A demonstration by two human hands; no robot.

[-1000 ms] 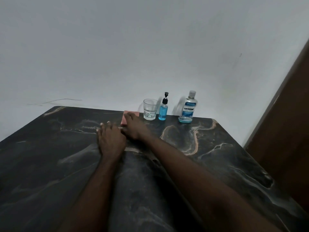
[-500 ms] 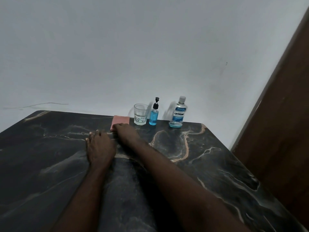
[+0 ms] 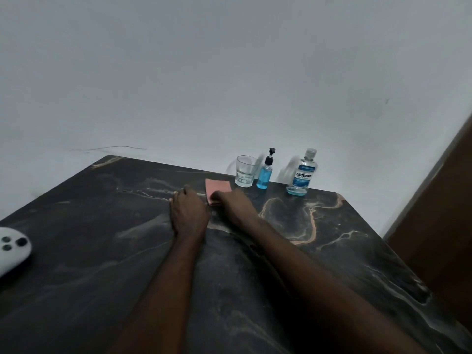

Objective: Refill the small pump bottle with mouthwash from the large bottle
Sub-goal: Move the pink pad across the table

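Note:
A small pump bottle (image 3: 264, 175) with blue liquid and a black pump stands at the table's far edge. To its right stands the large clear mouthwash bottle (image 3: 301, 175), capped, with a little blue liquid at the bottom. My left hand (image 3: 189, 213) lies flat, palm down, on the dark marble table (image 3: 102, 251). My right hand (image 3: 233, 205) rests palm down on the near edge of a pink cloth (image 3: 217, 187). Both hands are well short of the bottles.
A clear drinking glass (image 3: 245, 171) stands just left of the pump bottle. A white device with dark buttons (image 3: 12, 249) lies at the table's left edge. A white wall runs behind; a brown wooden panel (image 3: 439, 226) rises at the right.
The view has swung slightly, bringing the white device into sight at the left. My hands stay flat on the table near the pink cloth.

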